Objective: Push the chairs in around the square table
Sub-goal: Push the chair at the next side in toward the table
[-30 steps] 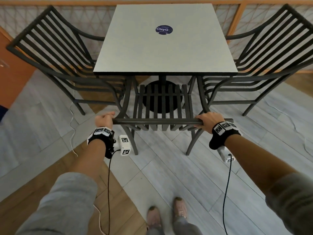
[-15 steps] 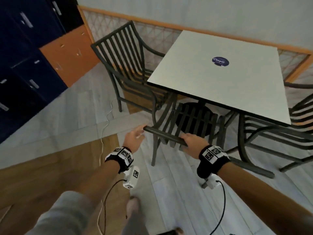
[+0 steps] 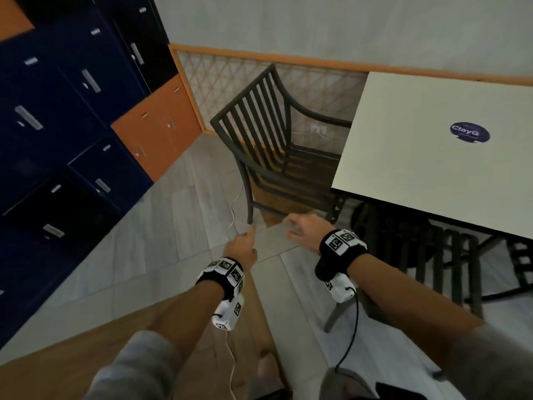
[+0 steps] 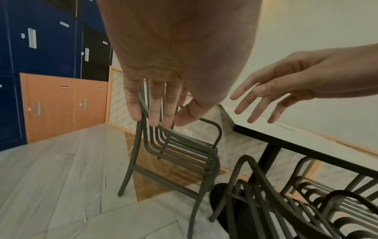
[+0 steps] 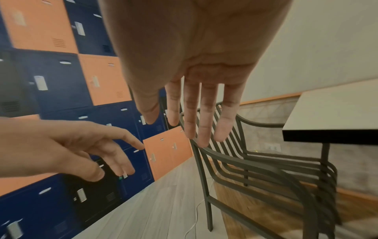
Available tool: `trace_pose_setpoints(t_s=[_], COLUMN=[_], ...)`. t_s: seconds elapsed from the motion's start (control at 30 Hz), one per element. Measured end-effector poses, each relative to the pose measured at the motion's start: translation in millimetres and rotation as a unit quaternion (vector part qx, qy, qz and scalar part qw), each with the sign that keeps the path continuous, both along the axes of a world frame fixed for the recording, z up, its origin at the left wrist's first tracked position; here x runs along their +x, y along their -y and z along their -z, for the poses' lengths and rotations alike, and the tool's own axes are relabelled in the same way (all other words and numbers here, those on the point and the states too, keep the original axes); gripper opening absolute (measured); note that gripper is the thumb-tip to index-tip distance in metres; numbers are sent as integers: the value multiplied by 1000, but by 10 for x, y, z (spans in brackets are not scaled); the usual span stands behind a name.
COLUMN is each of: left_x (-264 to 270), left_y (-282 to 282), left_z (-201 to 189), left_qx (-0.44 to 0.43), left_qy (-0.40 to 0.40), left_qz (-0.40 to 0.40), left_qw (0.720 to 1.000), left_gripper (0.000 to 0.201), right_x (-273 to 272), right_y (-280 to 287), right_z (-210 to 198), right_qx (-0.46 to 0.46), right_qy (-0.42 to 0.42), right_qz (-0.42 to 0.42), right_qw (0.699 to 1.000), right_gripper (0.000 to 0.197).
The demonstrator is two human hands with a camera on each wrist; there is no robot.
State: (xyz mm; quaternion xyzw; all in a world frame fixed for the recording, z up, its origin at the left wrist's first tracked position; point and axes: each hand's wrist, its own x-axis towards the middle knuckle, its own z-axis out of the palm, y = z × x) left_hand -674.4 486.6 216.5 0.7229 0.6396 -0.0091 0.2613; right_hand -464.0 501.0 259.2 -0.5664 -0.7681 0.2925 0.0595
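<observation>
A square pale table (image 3: 427, 157) with a blue round sticker stands at the right. One dark slatted metal chair (image 3: 427, 261) is tucked under its near side, to the right of my arms. A second dark chair (image 3: 259, 140) stands at the table's left side, its seat partly under the top. My left hand (image 3: 242, 246) and right hand (image 3: 302, 229) hang in the air in front of that chair and touch nothing. The left wrist view shows the left hand's fingers (image 4: 153, 106) straight, with the chair (image 4: 174, 153) beyond them. In the right wrist view the fingers (image 5: 202, 116) are spread and straight.
Blue and orange lockers (image 3: 72, 111) fill the left wall. A low lattice fence (image 3: 225, 79) runs behind the chair and the table. A thin white cable (image 3: 233, 215) lies on the floor by the chair's leg. Pale floor lies between the lockers and the chair.
Both hands have let go of the near chair's top rail and now hang open. The view has swung left to the chair at the table's left side.
</observation>
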Motion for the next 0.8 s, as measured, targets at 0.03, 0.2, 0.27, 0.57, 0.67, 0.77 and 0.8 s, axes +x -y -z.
trace_pose_setpoints(t_s=[0.03, 0.2, 0.27, 0.57, 0.67, 0.77, 0.8], left_x=[-77, -203, -174, 170, 226, 220, 207], left_y=[-195, -1217, -1628, -3202, -3576, -3906, -4035], left_z=[0, 91, 157, 759, 957, 1149, 1225], left_qx=[-1, -12, -11, 62, 89, 91, 88], left_qy=[-9, -46, -72, -189, -202, -217, -227], left_qz=[7, 42, 67, 183, 205, 219, 225], left_qw=[1000, 998, 995, 963, 953, 947, 943], left_gripper=[67, 61, 59, 24, 38, 66, 71], right_x=[-79, -238, -226, 15, 122, 237, 270], right_y=[-145, -866, -1186, -2566, -2857, -2991, -3022], right_z=[53, 360, 505, 1537, 1796, 2074, 2166], right_qx=[-6, -50, -49, -95, -94, -132, -145], right_qy=[-5, -28, -38, 59, 100, 124, 127], right_qz=[16, 66, 98, 158, 164, 186, 197], right_qw=[1000, 996, 993, 981, 977, 966, 961], right_gripper=[35, 33, 32, 46, 58, 68, 70])
